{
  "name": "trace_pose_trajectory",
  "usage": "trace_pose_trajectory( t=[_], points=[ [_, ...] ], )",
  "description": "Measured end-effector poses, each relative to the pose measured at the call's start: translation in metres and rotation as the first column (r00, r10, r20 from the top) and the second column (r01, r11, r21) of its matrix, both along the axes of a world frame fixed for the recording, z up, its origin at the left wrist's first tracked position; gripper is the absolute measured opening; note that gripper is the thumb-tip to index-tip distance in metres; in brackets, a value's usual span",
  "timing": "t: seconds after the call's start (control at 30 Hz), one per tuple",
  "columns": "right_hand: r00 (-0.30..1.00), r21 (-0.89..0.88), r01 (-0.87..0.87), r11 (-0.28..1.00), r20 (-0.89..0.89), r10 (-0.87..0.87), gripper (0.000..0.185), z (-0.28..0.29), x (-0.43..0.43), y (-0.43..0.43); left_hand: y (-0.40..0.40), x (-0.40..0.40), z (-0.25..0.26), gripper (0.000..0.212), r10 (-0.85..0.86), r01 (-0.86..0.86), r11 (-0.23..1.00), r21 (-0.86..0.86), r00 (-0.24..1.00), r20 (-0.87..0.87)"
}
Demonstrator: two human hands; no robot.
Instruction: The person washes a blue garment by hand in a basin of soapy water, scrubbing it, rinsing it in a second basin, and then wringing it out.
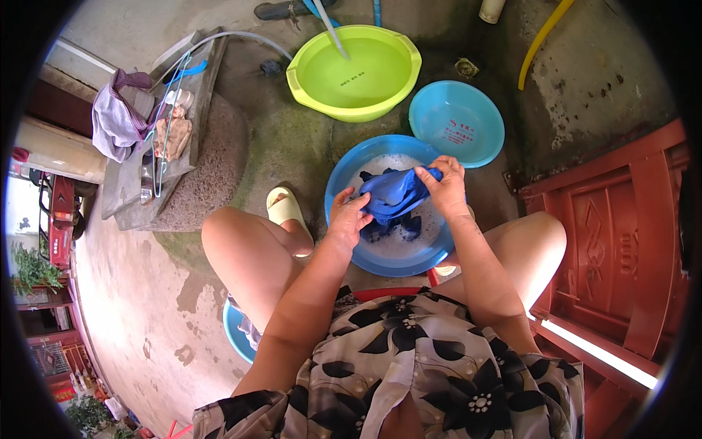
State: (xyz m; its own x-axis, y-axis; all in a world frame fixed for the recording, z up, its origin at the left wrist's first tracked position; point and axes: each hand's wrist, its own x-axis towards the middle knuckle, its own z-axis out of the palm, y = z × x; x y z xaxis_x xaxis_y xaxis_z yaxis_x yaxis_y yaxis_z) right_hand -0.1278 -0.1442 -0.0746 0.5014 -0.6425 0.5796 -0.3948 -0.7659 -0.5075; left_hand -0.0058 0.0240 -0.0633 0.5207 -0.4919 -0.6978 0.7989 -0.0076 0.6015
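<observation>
A blue cloth [396,193] is stretched between my two hands above a blue plastic basin [378,263]. My left hand [349,215] holds its near left end between thumb and fingers. At the cloth's upper right end, my right hand [444,184] grips a bunched edge. Below, dark wet fabric [410,226] lies in sudsy water in the basin, partly hidden by the cloth. The basin stands on the ground between my knees.
Beyond are a lime-green basin [406,93] of water with a hose in it and a light-blue basin [496,137]. A wooden board [129,186] at left bears hangers and cloths. A red metal door [614,241] stands at right. Another blue basin [235,335] is beside my left leg.
</observation>
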Motion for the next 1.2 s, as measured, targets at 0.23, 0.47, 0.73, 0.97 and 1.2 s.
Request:
trace_pose_trajectory(
  t=[0.23,0.47,0.73,0.97,1.2],
  points=[
    [0.924,0.839,-0.024,0.544,0.227,-0.308,0.027,0.020,-0.001,-0.012,0.015,0.015,-0.036,0.032,0.004,-0.037,0.990,0.139,0.973,0.231],
    [0.850,0.880,-0.168,0.445,0.358,-0.387,0.016,0.016,-0.002,-0.018,0.011,0.001,-0.022,0.037,-0.545,0.160,0.838,0.521,0.206,0.813],
    [0.931,0.891,-0.316,0.327,0.357,-0.072,0.023,0.030,-0.009,-0.023,0.006,0.019,-0.001,0.025,-0.353,-0.004,0.932,0.361,0.199,0.914],
    [0.968,0.952,-0.221,0.211,0.188,0.164,0.031,0.044,-0.011,-0.018,0.010,0.025,0.023,0.016,-0.047,0.087,0.986,-0.146,0.965,0.258],
    [0.976,0.926,-0.160,0.343,0.096,0.197,0.047,0.047,-0.011,-0.018,0.009,0.027,0.013,0.033,-0.142,0.174,0.975,-0.139,0.967,0.214]
  ],
)
